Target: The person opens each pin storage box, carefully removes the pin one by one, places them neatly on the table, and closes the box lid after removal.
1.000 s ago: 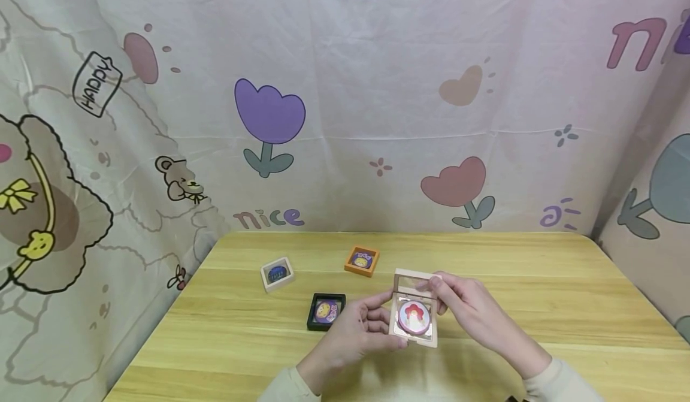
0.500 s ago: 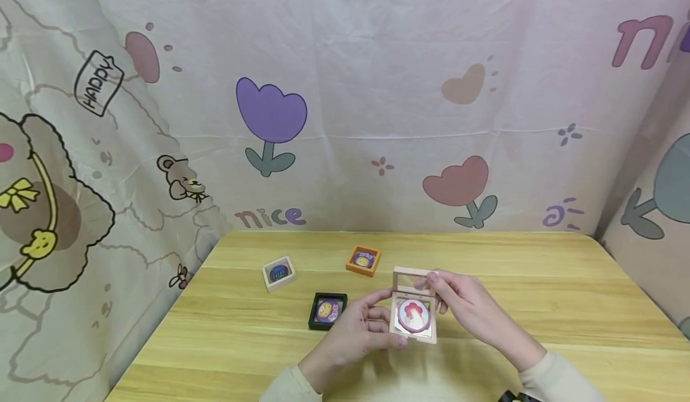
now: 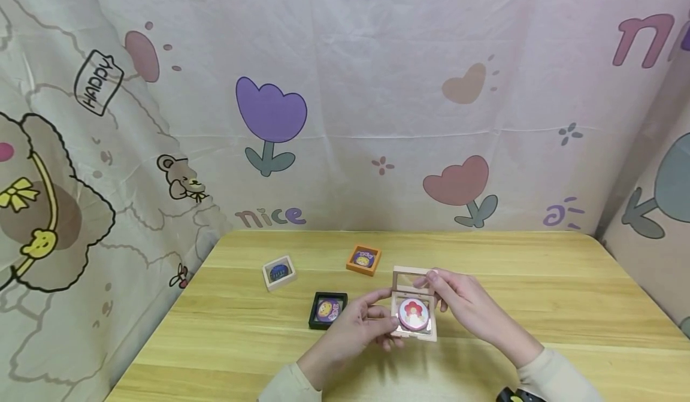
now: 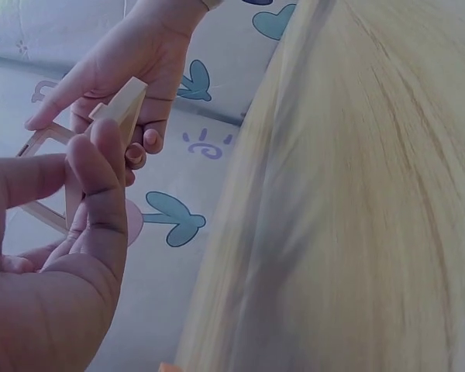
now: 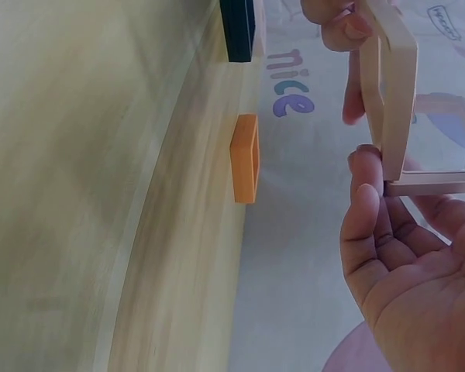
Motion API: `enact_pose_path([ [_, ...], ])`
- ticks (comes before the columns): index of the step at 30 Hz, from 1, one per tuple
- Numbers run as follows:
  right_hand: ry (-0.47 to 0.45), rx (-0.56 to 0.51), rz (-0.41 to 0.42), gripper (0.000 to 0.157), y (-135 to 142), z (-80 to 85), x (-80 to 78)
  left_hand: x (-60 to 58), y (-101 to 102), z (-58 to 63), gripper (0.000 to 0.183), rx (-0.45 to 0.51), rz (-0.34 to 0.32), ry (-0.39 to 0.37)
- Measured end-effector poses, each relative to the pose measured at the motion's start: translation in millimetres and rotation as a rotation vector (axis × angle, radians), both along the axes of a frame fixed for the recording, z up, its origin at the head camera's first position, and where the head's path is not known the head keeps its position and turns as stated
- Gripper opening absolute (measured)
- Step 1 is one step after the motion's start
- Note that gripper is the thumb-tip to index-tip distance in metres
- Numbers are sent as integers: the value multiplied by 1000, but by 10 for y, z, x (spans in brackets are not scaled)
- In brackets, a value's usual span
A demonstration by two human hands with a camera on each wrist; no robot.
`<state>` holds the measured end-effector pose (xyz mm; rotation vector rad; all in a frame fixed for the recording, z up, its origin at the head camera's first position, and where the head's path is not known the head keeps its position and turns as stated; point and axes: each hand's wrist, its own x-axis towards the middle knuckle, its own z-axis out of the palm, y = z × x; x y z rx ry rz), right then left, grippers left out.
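Above the table is a small beige hinged display case (image 3: pixel 433 321), its lid swung up and its square window framed in beige. A round badge (image 3: pixel 414 314) with a red flower lies on the clear film in the lower half. My left hand (image 3: pixel 356 324) grips that half by its left side, thumb on the front near the badge, fingers behind. The raised lid's right edge is pinched by my right hand (image 3: pixel 463 300). In the left wrist view the case (image 4: pixel 124 105) shows edge-on between both hands; the right wrist view shows the lower half (image 5: pixel 403 93) from the side.
Left of my hands, a black case (image 3: pixel 312 313) with a round purple badge lies on the wooden table (image 3: pixel 215 342). Farther back are an orange case (image 3: pixel 351 266) and a white case (image 3: pixel 268 281) with a dark blue badge. Patterned cloth (image 3: pixel 366 90) stands behind the table.
My left thumb has shifted from the case's lower corner up onto its left side, and fingertips now show under the case. My right hand keeps its pinch on the lid.
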<state>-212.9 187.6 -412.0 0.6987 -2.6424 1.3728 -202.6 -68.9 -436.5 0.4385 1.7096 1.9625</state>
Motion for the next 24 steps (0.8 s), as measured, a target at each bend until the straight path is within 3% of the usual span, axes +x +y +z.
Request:
enact_pose_path([
  [6, 27, -11, -14, 34, 4, -18, 13, -5, 13, -13, 68, 34, 22, -17],
  [14, 81, -2, -143, 22, 6, 25, 62, -36, 16, -22, 68, 52, 103, -58],
  [19, 245, 48, -161, 10, -12, 38, 94, -56, 11, -33, 66, 47, 120, -60],
  [24, 405, 116, -99, 21, -53, 7, 128, -61, 7, -34, 67, 49, 124, -59],
])
